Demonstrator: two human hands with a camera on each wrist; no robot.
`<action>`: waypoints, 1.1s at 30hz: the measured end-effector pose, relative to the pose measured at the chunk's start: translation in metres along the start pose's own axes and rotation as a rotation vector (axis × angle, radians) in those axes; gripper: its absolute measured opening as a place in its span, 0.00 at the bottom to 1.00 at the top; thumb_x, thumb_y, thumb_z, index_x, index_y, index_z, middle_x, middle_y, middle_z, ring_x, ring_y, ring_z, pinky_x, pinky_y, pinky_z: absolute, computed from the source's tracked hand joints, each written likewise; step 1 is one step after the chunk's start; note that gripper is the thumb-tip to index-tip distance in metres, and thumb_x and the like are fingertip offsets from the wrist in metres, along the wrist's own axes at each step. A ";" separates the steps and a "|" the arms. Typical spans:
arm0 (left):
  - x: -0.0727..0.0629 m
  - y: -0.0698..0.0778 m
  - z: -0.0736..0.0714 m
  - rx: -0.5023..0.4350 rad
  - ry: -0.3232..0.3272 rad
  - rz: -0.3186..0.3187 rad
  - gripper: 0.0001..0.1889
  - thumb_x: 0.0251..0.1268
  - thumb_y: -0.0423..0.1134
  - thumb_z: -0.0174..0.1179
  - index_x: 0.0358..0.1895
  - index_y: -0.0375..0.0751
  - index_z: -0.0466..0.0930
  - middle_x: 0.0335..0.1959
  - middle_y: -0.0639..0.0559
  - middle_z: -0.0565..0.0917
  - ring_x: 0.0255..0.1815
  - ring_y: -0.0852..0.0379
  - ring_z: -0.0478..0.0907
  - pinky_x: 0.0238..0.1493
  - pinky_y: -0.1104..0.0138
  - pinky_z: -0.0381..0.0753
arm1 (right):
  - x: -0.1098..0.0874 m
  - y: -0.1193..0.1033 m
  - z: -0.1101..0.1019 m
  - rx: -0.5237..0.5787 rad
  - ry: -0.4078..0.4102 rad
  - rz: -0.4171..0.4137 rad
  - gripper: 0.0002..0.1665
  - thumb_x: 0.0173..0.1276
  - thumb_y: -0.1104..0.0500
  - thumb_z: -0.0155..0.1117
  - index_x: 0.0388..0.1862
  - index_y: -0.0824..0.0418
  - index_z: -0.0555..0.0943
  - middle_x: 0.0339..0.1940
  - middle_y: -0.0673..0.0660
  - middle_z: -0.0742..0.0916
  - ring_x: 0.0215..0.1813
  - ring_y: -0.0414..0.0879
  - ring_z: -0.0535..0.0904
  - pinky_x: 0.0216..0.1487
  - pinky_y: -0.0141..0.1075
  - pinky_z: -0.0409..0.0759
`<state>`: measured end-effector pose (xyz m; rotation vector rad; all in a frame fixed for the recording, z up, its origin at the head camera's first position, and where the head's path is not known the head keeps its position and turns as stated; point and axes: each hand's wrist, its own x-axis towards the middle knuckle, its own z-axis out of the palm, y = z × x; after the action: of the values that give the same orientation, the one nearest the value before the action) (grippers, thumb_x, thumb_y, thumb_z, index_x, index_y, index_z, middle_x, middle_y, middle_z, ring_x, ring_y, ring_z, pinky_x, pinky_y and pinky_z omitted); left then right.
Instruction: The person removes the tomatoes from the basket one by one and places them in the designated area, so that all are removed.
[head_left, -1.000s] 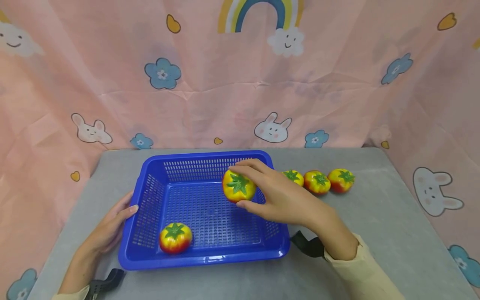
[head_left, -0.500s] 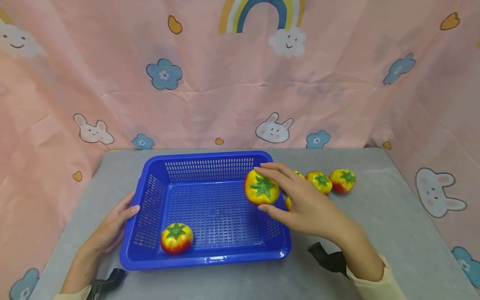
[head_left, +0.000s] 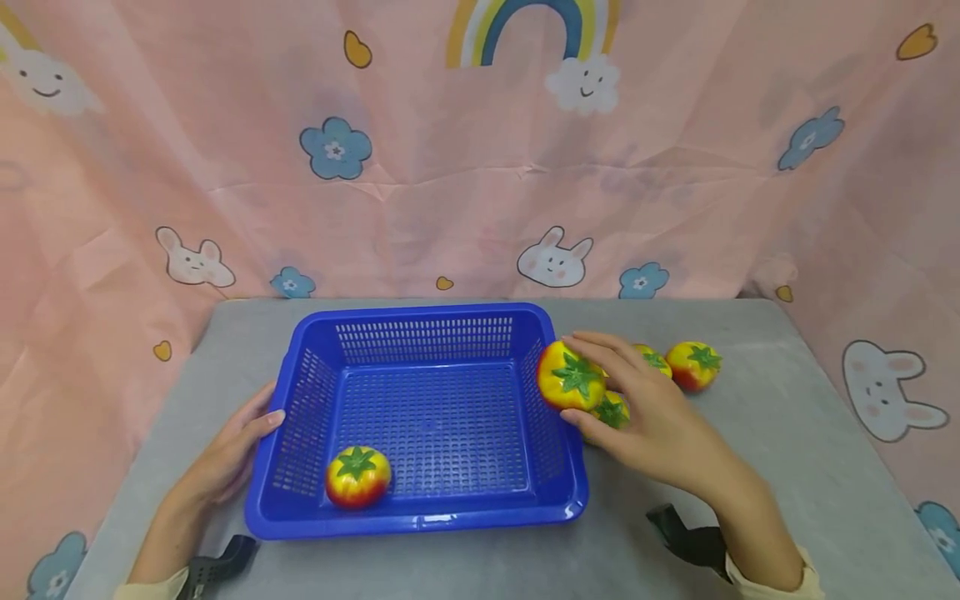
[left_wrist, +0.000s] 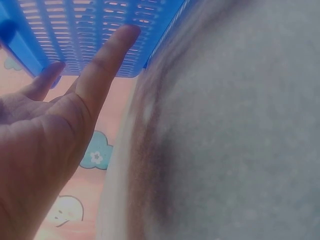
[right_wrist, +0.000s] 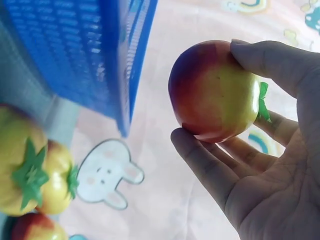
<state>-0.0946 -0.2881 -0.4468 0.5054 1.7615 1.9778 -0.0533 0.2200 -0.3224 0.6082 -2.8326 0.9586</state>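
In the head view, my right hand [head_left: 660, 408] pinches a toy tomato [head_left: 572, 377], red and yellow with a green star-shaped leaf, above the right rim of a blue plastic basket [head_left: 431, 523]. The right wrist view shows this held toy tomato [right_wrist: 215, 95] between thumb and fingertips. Touching the basket's left side is my left hand [head_left: 225, 454], its fingers fairly straight. In the left wrist view, the left hand's fingers [left_wrist: 102, 65] lie against the slotted wall. Another toy tomato [head_left: 357, 477] sits inside the basket at the front left.
Right of the basket, partly behind my right hand, more toy tomatoes [head_left: 693, 365] stand on the grey table [head_left: 780, 467]. A pink printed cloth [head_left: 450, 200] hangs behind and at the sides. Black straps [head_left: 221, 567] circle both wrists.
My right hand has carried the held toy tomato rightward, from over the basket's inside to above its right rim. The left hand stays at the basket's left side; the camera view shifts slightly.
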 end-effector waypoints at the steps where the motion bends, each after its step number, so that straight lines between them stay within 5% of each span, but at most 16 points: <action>1: 0.000 0.000 0.000 -0.004 -0.002 0.001 0.29 0.86 0.33 0.33 0.85 0.50 0.47 0.69 0.62 0.79 0.63 0.59 0.84 0.58 0.61 0.89 | -0.002 0.003 0.000 -0.002 0.008 0.007 0.43 0.69 0.54 0.77 0.80 0.51 0.70 0.78 0.57 0.75 0.74 0.56 0.76 0.62 0.57 0.86; 7: 0.000 -0.001 0.003 -0.025 -0.009 0.011 0.28 0.86 0.33 0.34 0.83 0.52 0.51 0.68 0.60 0.80 0.62 0.58 0.85 0.58 0.60 0.89 | -0.017 0.019 -0.003 -0.003 0.067 0.037 0.44 0.68 0.56 0.78 0.80 0.51 0.70 0.76 0.57 0.77 0.71 0.55 0.78 0.58 0.54 0.87; 10: 0.000 -0.001 0.005 -0.021 -0.003 0.011 0.28 0.86 0.33 0.34 0.84 0.51 0.50 0.68 0.60 0.80 0.62 0.58 0.85 0.58 0.61 0.89 | -0.025 0.027 -0.003 0.003 0.091 0.056 0.45 0.67 0.57 0.79 0.80 0.49 0.71 0.76 0.57 0.77 0.71 0.55 0.77 0.60 0.34 0.87; 14: 0.004 0.001 0.007 0.017 0.025 0.002 0.29 0.86 0.34 0.35 0.85 0.46 0.47 0.68 0.62 0.79 0.62 0.60 0.84 0.58 0.63 0.89 | -0.036 0.039 -0.004 0.000 0.113 0.100 0.47 0.65 0.58 0.81 0.80 0.46 0.70 0.77 0.59 0.76 0.71 0.58 0.76 0.58 0.12 0.70; 25: 0.010 0.003 0.005 -0.017 0.012 0.027 0.27 0.86 0.32 0.35 0.81 0.53 0.56 0.65 0.59 0.82 0.60 0.58 0.86 0.56 0.61 0.90 | -0.056 0.067 0.005 -0.027 0.199 0.158 0.48 0.61 0.60 0.83 0.78 0.55 0.72 0.73 0.63 0.79 0.66 0.58 0.76 0.51 0.11 0.71; 28: 0.006 0.003 0.005 0.000 0.017 0.014 0.28 0.86 0.33 0.35 0.84 0.48 0.50 0.67 0.61 0.81 0.61 0.59 0.85 0.58 0.62 0.89 | -0.059 0.072 0.007 -0.019 0.203 0.201 0.47 0.62 0.59 0.82 0.78 0.57 0.71 0.75 0.66 0.77 0.67 0.63 0.76 0.50 0.20 0.82; 30: 0.004 0.003 0.005 0.004 0.021 0.010 0.29 0.86 0.33 0.35 0.85 0.47 0.49 0.67 0.62 0.80 0.62 0.60 0.85 0.58 0.62 0.89 | -0.060 0.075 0.009 -0.021 0.197 0.216 0.46 0.63 0.59 0.82 0.78 0.59 0.71 0.75 0.67 0.76 0.68 0.66 0.76 0.49 0.37 0.91; 33: 0.000 0.002 0.004 -0.005 0.019 0.019 0.29 0.86 0.32 0.35 0.85 0.49 0.50 0.67 0.62 0.80 0.62 0.60 0.85 0.58 0.62 0.89 | -0.061 0.081 0.011 -0.017 0.186 0.225 0.46 0.64 0.59 0.81 0.78 0.60 0.70 0.76 0.68 0.75 0.68 0.67 0.75 0.47 0.58 0.90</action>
<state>-0.0927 -0.2849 -0.4445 0.5049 1.7687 2.0053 -0.0289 0.2923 -0.3897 0.1888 -2.7782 0.9658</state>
